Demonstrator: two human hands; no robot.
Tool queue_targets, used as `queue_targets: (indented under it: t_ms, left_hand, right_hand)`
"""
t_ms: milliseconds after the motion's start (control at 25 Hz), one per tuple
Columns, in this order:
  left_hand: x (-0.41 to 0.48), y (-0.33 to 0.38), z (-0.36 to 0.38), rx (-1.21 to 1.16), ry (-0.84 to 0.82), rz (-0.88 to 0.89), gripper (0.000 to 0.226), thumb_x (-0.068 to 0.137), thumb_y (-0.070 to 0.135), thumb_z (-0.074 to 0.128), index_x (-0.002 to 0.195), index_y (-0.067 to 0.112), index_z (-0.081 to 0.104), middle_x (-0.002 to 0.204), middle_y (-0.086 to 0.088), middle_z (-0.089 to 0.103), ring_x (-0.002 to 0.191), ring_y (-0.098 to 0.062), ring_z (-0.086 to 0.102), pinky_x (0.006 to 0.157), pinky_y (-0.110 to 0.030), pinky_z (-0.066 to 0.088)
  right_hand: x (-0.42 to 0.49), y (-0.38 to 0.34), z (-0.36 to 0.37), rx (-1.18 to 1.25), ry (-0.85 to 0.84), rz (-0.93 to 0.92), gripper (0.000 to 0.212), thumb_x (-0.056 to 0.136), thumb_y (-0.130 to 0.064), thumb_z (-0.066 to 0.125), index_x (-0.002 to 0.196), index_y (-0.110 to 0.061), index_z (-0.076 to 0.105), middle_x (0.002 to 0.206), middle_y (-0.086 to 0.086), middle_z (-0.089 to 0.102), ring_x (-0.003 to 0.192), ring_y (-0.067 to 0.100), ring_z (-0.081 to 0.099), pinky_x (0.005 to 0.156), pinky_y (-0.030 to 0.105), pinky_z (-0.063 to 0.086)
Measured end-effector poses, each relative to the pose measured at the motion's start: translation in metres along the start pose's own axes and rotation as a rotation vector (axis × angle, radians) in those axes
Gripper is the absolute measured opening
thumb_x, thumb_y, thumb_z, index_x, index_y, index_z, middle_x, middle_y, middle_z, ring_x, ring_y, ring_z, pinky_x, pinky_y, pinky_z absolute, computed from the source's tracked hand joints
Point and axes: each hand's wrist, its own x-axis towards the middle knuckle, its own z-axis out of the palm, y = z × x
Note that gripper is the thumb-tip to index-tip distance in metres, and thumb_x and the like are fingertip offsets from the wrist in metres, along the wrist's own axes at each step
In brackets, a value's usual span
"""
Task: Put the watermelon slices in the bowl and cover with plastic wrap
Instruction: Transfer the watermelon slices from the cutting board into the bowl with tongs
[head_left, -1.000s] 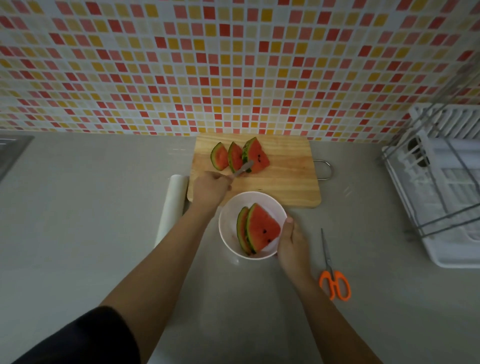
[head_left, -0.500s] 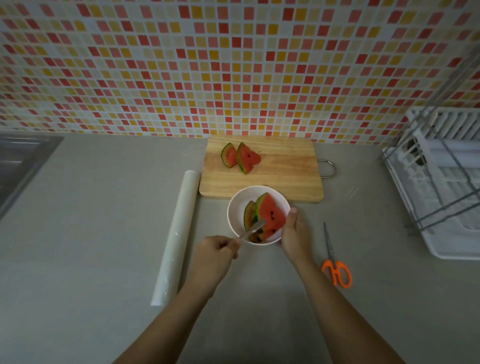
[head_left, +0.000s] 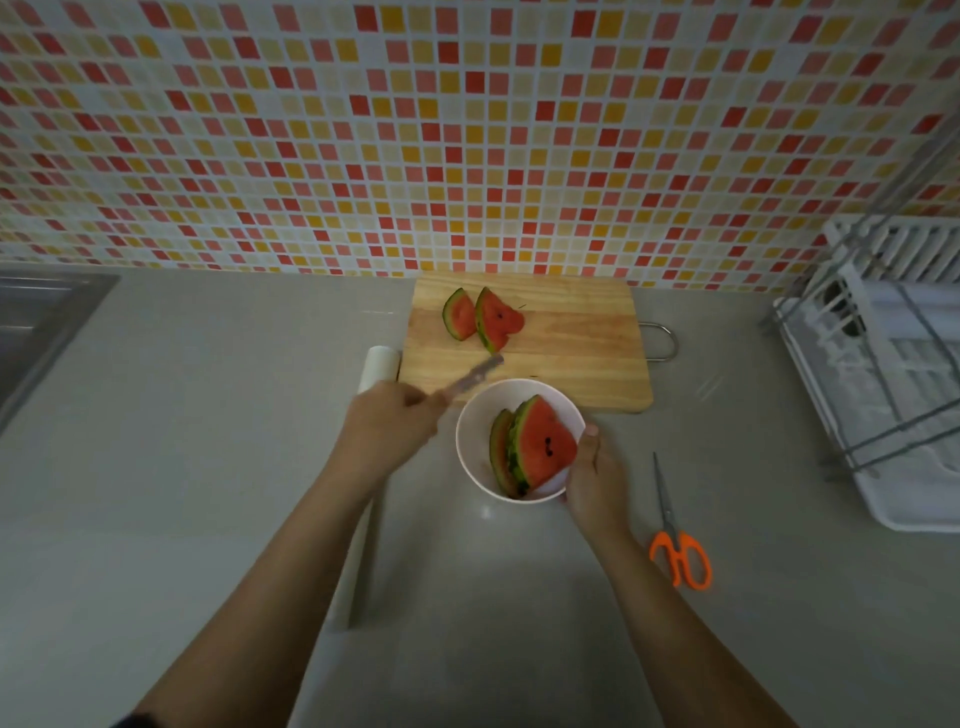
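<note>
Some watermelon slices (head_left: 540, 447) sit in the white bowl (head_left: 470, 415), its rim gripped by the right hand (head_left: 597, 478); two slices (head_left: 483, 319) lie on the cutting board (head_left: 571, 358) behind the bowl. The left hand (head_left: 389, 426) clasps a metal utensil (head_left: 472, 376); the plastic wrap roll (head_left: 379, 366) is unused.

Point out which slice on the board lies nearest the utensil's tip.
The right slice, bigger and seeded; the utensil in the left hand ends just short of it. The left slice sits farther off.
</note>
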Motion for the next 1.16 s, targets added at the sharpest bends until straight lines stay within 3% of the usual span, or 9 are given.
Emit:
queue_targets:
  t_ms: [80,200,320,520,680,760,840,1040,1160]
  left_hand:
    - [0.036,0.005,0.015,-0.142,0.051,-0.082,0.046,0.087,0.044,0.058,0.063,0.006,0.069,0.063,-0.003,0.067,0.062,-0.021,0.059,0.067,-0.030,0.048]
    - [0.077,0.009,0.040,-0.282,0.024,-0.152,0.042,0.084,0.042,0.061,0.059,0.008,0.061,0.068,-0.006,0.067,0.060,-0.025,0.059,0.065,-0.030,0.046]
    - [0.097,0.012,0.054,-0.257,0.019,-0.155,0.039,0.083,0.045,0.061,0.069,0.008,0.063,0.084,-0.011,0.072,0.083,-0.034,0.067,0.075,-0.037,0.053]
    - [0.081,0.013,0.049,-0.387,0.124,-0.140,0.028,0.084,0.029,0.063,0.060,0.014,0.061,0.074,-0.007,0.068,0.055,-0.016,0.051,0.065,-0.031,0.043]
    - [0.015,-0.012,0.037,-0.504,0.053,-0.112,0.025,0.072,0.036,0.066,0.054,0.019,0.070,0.060,0.001,0.067,0.052,-0.014,0.048,0.058,-0.029,0.038]
    - [-0.024,-0.028,0.037,-0.392,0.014,-0.066,0.024,0.079,0.036,0.069,0.056,0.028,0.073,0.050,0.009,0.065,0.043,-0.002,0.049,0.053,-0.026,0.040]
    - [-0.049,-0.033,0.044,-0.231,0.028,-0.018,0.033,0.085,0.032,0.067,0.054,0.021,0.069,0.049,0.009,0.064,0.042,0.000,0.051,0.049,-0.024,0.038]
    - [-0.055,-0.005,0.053,0.059,-0.098,0.127,0.032,0.093,0.033,0.056,0.083,0.011,0.077,0.075,-0.006,0.071,0.065,-0.015,0.059,0.051,-0.014,0.037]
    - [-0.051,-0.005,0.030,0.224,-0.075,0.205,0.048,0.092,0.041,0.054,0.053,0.015,0.055,0.049,0.002,0.045,0.047,-0.013,0.041,0.039,-0.017,0.029]
  right_hand:
    - [0.001,0.002,0.000,-0.005,-0.014,0.005,0.050,0.098,-0.044,0.019,0.102,-0.017,0.061,0.085,-0.003,0.057,0.081,0.017,0.052,0.074,0.028,0.036]
    - [0.002,0.006,0.000,-0.028,-0.029,0.017,0.054,0.097,-0.047,0.019,0.101,-0.014,0.062,0.085,0.000,0.060,0.080,0.019,0.056,0.073,0.029,0.038]
    - [0.002,0.009,0.002,-0.029,-0.016,0.042,0.055,0.096,-0.048,0.019,0.098,-0.015,0.063,0.086,0.002,0.062,0.081,0.021,0.057,0.074,0.030,0.040]
    - [-0.002,0.004,0.000,-0.020,-0.010,0.014,0.054,0.097,-0.045,0.019,0.104,-0.014,0.062,0.088,0.001,0.060,0.084,0.020,0.056,0.075,0.029,0.038]
    - [0.002,0.002,0.001,-0.018,-0.009,0.013,0.054,0.098,-0.043,0.020,0.110,-0.012,0.061,0.101,0.011,0.064,0.094,0.026,0.058,0.078,0.030,0.037]
    - [0.001,0.000,0.000,0.001,-0.010,0.019,0.055,0.098,-0.044,0.019,0.109,-0.012,0.062,0.101,0.010,0.064,0.094,0.025,0.057,0.078,0.029,0.037]
    - [-0.001,-0.001,-0.001,0.021,-0.015,0.015,0.055,0.098,-0.045,0.019,0.103,-0.014,0.063,0.095,0.007,0.062,0.088,0.022,0.056,0.076,0.029,0.038]
    - [-0.003,-0.002,-0.001,0.041,-0.022,0.042,0.049,0.097,-0.047,0.019,0.088,-0.023,0.061,0.080,-0.001,0.061,0.080,0.019,0.059,0.067,0.029,0.040]
    - [-0.001,-0.001,-0.001,0.027,-0.013,0.030,0.050,0.098,-0.044,0.020,0.087,-0.018,0.061,0.083,0.005,0.063,0.080,0.024,0.059,0.067,0.030,0.039]
